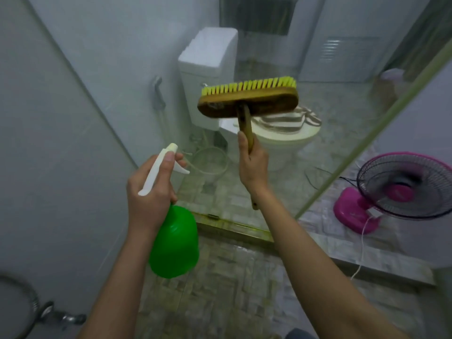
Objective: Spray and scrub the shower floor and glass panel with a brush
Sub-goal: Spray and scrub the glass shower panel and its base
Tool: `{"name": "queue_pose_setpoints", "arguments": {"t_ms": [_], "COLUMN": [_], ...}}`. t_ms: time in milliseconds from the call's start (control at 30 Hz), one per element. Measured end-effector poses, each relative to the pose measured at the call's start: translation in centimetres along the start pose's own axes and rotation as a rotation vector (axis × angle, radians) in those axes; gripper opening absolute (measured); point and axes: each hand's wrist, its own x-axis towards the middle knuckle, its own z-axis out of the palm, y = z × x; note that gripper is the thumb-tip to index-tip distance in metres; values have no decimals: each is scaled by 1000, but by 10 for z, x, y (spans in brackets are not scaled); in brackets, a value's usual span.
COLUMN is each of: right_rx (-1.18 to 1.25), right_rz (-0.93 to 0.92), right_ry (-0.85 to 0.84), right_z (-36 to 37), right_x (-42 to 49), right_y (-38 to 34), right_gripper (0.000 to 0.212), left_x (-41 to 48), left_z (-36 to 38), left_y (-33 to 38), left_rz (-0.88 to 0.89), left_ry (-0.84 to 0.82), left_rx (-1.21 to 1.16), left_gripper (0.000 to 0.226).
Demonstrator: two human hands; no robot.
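My left hand (151,192) grips the white trigger head of a green spray bottle (175,243), a finger on the trigger, nozzle aimed forward at the glass panel (281,182). My right hand (253,162) holds the wooden handle of a scrub brush (248,100), raised upright with its yellow bristles pointing up and away toward the glass. The glass panel stands just ahead, its pale green edge running diagonally at the right. Wet mosaic shower floor (232,285) lies below my arms.
Behind the glass stand a white toilet (283,135) with its tank and a bidet sprayer hose on the wall. A pink floor fan (401,187) with a white cord sits at the right on a raised step. A shower hose and tap (49,311) show at the lower left.
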Motion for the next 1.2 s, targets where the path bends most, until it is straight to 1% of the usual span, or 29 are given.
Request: {"name": "queue_pose_setpoints", "arguments": {"t_ms": [33, 100, 133, 200, 267, 333, 400, 433, 533, 600, 667, 733, 800, 833, 900, 1000, 1100, 1200], "right_rx": [-21, -49, -49, -18, 46, 42, 45, 30, 41, 38, 64, 54, 28, -8, -49, -18, 32, 75], "right_rz": [45, 198, 270, 326, 265, 154, 78, 90, 240, 263, 182, 54, -42, -42, 38, 162, 173, 172], "right_ry": [0, -11, -18, -23, -22, -18, -13, -18, -29, -17, -19, 3, 9, -1, -40, -58, -16, -4], "right_z": [-6, -23, -34, -45, -44, -40, -39, -44, -74, -91, -97, -97, -99, -103, -116, -133, -127, -123], "right_x": [-8, -37, -49, -48, -17, 18, 32, 27, -6, -6, 20, 54, 68, 65, 42, 19, 24, 23], "right_y": [7, 28, 30, 9, -43, -102, -127, -124, -90, -95, -134, -182, -198, -190, -156, -128, -147, -161], "right_gripper": [34, 41, 41, 37, 36, 34, 32, 31, 35, 38, 38, 39, 40, 41, 40, 33, 39, 39], "left_x": [2, 4, 6, 9, 13, 17, 21, 23, 27, 30, 32, 35, 39, 41, 46, 55, 58, 57], "left_z": [-2, -6, -7, -8, -9, -10, -12, -12, -11, -7, -3, 1, 5, 6, 8, 11, 16, 19], "left_y": [11, 31, 41, 61, 80, 99, 118, 128, 151, 164, 175, 184, 192, 196, 205, 219, 230, 242], "left_rz": [-7, -15, -21, -42, -52, -37, -24, -23, -30, -29, -27, -25, -5, 9, 26, 3, 18, 27], "left_ry": [5, 6, 4, 4, 5, 12, 18, 20, 16, 13, 15, 18, 24, 30, 39, 44, 26, -25], "left_rx": [2, 10, 16, 34, 53, 58, 51, 48, 55, 69, 69, 60, 65, 72, 70, 45, 89, 3], "left_gripper": [29, 26, 25, 26, 25, 25, 28, 30, 24, 23, 23, 22, 25, 28, 32, 39, 48, 38]}}
